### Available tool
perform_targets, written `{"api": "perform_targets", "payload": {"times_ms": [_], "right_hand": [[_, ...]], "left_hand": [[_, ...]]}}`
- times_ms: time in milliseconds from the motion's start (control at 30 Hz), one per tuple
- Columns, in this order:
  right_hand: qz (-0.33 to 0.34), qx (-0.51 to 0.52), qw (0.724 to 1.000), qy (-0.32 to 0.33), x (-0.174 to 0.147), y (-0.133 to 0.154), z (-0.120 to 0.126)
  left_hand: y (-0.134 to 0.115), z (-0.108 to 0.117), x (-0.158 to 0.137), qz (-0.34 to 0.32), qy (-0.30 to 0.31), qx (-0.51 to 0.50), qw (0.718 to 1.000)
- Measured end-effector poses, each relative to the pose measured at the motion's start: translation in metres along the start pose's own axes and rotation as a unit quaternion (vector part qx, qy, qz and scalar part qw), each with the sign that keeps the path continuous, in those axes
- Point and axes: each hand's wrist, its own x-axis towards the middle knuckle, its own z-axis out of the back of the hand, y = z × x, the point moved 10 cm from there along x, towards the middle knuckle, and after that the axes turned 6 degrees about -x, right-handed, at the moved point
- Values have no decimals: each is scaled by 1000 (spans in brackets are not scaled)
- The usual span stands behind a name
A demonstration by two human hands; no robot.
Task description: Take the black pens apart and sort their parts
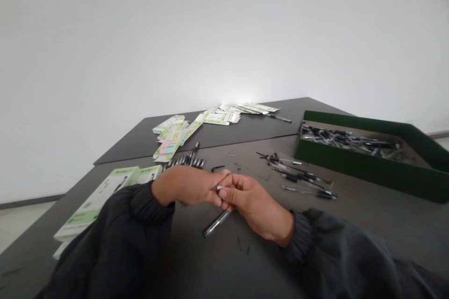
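In the head view, mid-frame, my right hand (pixel 250 201) pinches a small silvery piece (pixel 219 188); my left hand (pixel 196 186) presses against those fingers, but I cannot tell what it grips. A pen (pixel 216 224) slants just below, loose pens (pixel 301 178) lying right of centre.

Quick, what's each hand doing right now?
Left hand: closed, meeting the right; what it grips can't be told.
Right hand: closed, thumb against a small silvery piece.
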Motion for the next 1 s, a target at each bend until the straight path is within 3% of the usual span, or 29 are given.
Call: {"api": "perform_targets", "payload": {"times_ms": [167,367,567,1000], "right_hand": [[32,-165,984,-53,-4,9,16],[86,-326,935,-109,-14,33,18],[97,-350,924,-116,-18,38,16],[92,-321,936,-113,-16,33,14]], "left_hand": [[13,2,-7,83,18,59,995],[12,1,-6,81,24,90,992],[11,-1,-7,68,27,76,994],[7,0,-8,53,19,73,996]]}}
